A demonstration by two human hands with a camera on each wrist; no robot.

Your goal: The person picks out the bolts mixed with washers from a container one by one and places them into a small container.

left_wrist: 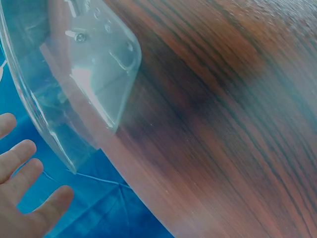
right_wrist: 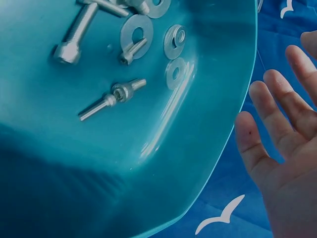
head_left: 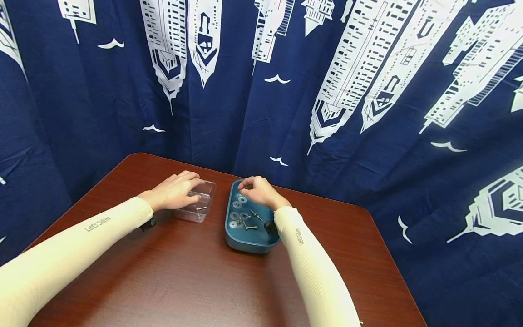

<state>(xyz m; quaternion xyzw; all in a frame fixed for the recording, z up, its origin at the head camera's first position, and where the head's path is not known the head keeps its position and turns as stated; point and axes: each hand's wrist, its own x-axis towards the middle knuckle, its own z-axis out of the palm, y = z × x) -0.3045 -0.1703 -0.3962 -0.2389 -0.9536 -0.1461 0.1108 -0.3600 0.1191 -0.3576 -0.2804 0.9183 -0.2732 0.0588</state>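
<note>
A blue tray (head_left: 248,246) holds several metal screws (head_left: 251,227) and flat washers (head_left: 234,216). Over its far end is the right hand (head_left: 262,191), fingers loosely bent. In the right wrist view that hand (right_wrist: 285,148) shows spread fingers with nothing between them, beside the tray wall (right_wrist: 213,144); bolts (right_wrist: 77,37) and washers (right_wrist: 175,73) lie on the tray floor. The left hand (head_left: 173,190) reaches over a clear plastic box (head_left: 192,216) with a small screw (head_left: 201,208) inside. Its relaxed fingers (left_wrist: 52,206) hold nothing in the left wrist view.
Both containers stand on a brown wooden table (head_left: 184,272), the clear box left of the blue tray. Behind the table hangs a dark blue curtain (head_left: 229,113) with white building prints. Small black devices sit at both wrists.
</note>
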